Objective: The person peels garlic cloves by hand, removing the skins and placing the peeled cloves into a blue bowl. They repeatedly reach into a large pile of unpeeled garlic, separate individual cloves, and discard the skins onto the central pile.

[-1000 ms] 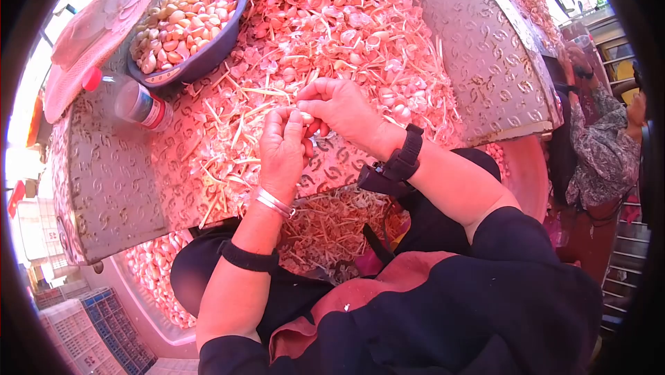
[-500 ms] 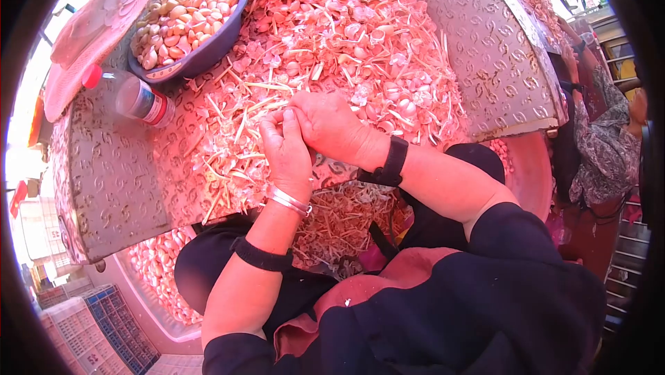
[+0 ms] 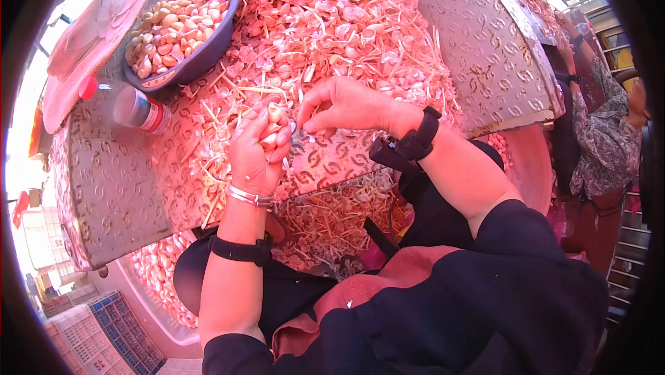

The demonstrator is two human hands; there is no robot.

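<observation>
Several pale garlic cloves (image 3: 273, 126) lie in the curled fingers of my left hand (image 3: 258, 150), palm up over the patterned metal table (image 3: 118, 181). To its right is my right hand (image 3: 346, 106), a little apart from it, thumb and fingertips brought together; whether anything small is between them is hidden. Under and beyond both hands spreads a heap of garlic cloves, skins and dry stalks (image 3: 346, 36). A blue bowl (image 3: 231, 25) full of cloves stands at the upper left.
A bottle with a red cap (image 3: 142, 110) lies beside a straw hat (image 3: 97, 36) at the left. Below the table are a tub of cloves (image 3: 163, 271), plastic crates (image 3: 118, 326) and scraps (image 3: 332, 222). Another person (image 3: 603, 139) is at the far right.
My hands have separated; the left moved left and down and now shows cloves in it, while the right moved right. The view has shifted slightly.
</observation>
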